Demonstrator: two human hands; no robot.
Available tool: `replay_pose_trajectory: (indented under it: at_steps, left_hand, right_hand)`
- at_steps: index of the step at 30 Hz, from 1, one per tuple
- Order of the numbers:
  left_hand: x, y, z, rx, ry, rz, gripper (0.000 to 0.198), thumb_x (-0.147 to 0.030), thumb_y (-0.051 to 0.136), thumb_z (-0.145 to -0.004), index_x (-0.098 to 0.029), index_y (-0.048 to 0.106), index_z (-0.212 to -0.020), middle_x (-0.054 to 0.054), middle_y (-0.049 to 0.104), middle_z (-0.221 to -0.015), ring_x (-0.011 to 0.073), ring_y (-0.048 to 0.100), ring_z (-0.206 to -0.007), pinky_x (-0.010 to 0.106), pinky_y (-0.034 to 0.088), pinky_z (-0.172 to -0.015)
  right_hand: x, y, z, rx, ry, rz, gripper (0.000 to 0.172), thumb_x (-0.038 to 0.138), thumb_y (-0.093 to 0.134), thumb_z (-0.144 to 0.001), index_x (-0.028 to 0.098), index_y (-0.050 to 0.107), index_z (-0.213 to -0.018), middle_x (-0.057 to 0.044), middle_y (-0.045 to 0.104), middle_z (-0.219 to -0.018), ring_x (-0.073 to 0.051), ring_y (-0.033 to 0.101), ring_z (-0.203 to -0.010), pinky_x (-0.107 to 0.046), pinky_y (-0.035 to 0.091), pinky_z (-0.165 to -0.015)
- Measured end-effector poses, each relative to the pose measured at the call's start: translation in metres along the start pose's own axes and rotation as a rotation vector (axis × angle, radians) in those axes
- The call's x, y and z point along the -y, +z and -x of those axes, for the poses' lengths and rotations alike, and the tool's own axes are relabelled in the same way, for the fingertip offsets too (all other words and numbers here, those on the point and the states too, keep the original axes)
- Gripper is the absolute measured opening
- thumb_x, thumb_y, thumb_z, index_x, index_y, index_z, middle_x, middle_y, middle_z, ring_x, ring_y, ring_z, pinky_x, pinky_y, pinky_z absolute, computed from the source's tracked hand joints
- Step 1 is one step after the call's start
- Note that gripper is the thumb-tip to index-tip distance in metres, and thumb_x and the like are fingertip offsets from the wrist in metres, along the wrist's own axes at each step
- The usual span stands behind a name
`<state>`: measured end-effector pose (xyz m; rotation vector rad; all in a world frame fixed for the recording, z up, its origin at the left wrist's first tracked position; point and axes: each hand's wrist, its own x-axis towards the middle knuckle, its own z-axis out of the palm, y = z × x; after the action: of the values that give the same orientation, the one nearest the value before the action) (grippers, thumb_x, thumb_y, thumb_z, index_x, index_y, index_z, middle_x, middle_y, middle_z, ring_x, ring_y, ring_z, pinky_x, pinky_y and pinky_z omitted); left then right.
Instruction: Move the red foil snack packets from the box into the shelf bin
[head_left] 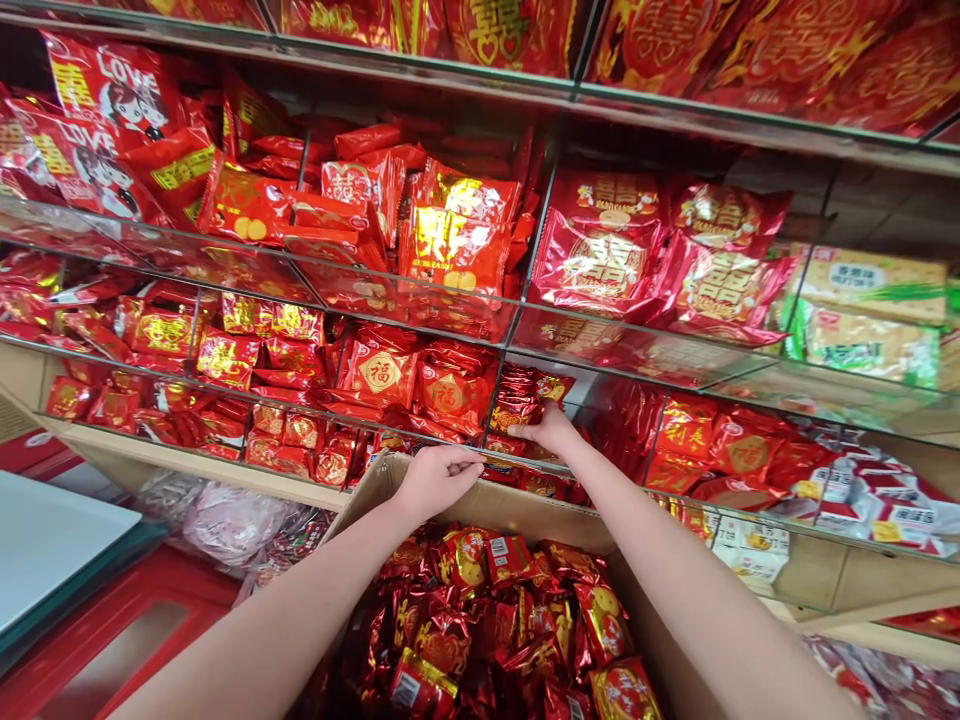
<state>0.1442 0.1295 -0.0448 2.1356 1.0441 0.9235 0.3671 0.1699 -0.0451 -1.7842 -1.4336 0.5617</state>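
Observation:
My right hand [551, 432] reaches over the clear front strip into a middle compartment of the lower shelf. Its thumb lies across a stack of shiny red snack packets [516, 390], with the other fingers at their right side, partly hidden. At the compartment's front, my left hand [441, 482] is closed, fingertips together beside the shelf edge and the box rim; whatever they pinch is hidden. Below both forearms, an open cardboard box [517, 503] holds many red-and-gold snack packets [442, 640].
Clear dividers and a glass shelf [450, 300] separate rows of red packets above. Green-and-yellow packs [870, 335] are at right, white-and-red packets [885, 495] below them. Plastic-wrapped bags [232, 520], a red crate [127, 640] and a pale flat lid [52, 545] occupy the lower left.

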Motion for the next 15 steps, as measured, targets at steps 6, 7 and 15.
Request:
replay_pose_trajectory:
  at_steps: [6,7,15]
  left_hand:
    - [-0.002,-0.002,0.0,0.006,-0.008,0.048,0.019,-0.027,0.052,-0.071,-0.02,0.066,-0.081,-0.001,0.066,-0.073,0.0084,0.051,-0.054,0.02,0.042,-0.055]
    - [-0.002,-0.002,0.0,0.003,-0.006,0.048,0.019,-0.027,0.052,-0.071,-0.02,0.066,-0.081,-0.001,0.066,-0.074,0.0085,0.052,-0.055,0.02,0.042,-0.055]
    - [0.0,-0.002,0.0,-0.001,0.007,0.033,0.019,-0.027,0.052,-0.071,-0.02,0.066,-0.081,-0.001,0.066,-0.073,0.0089,0.052,-0.055,0.02,0.042,-0.056]
  right_hand:
    - [0.005,-0.003,0.005,0.023,0.037,0.024,0.083,0.046,0.071,-0.042,0.013,0.039,-0.111,-0.013,0.058,-0.099,-0.022,0.057,-0.086,-0.034,0.042,-0.074]
    - [0.007,-0.004,0.006,0.024,0.049,0.057,0.084,0.049,0.07,-0.043,0.013,0.038,-0.112,-0.014,0.057,-0.1,-0.023,0.056,-0.088,-0.034,0.042,-0.075]
    - [0.043,-0.024,0.034,-0.443,-0.395,0.208,0.033,0.038,0.046,-0.075,0.014,0.049,-0.098,-0.013,0.053,-0.099,-0.023,0.046,-0.098,-0.039,0.033,-0.085]
